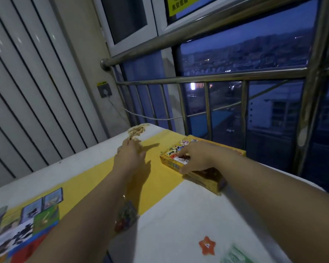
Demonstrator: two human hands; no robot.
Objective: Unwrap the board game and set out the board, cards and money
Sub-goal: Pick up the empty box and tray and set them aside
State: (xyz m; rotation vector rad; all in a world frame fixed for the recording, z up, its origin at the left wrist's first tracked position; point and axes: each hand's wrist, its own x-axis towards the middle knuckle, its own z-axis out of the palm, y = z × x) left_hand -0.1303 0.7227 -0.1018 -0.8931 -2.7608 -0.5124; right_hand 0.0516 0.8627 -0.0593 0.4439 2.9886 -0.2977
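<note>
Hands apart: L hand (130,157) pinches crumpled wrap (138,130), R hand (196,158) clamps game box (174,151). I reckon unwrap done; next ditch wrap, open box.

The yellow cardboard game box (180,160), gripped by your right hand (196,158), lies far right on the white cloth-covered table (179,215). Left of it, at your left hand (130,156), lies the crumpled clear plastic wrap (138,130).
</note>
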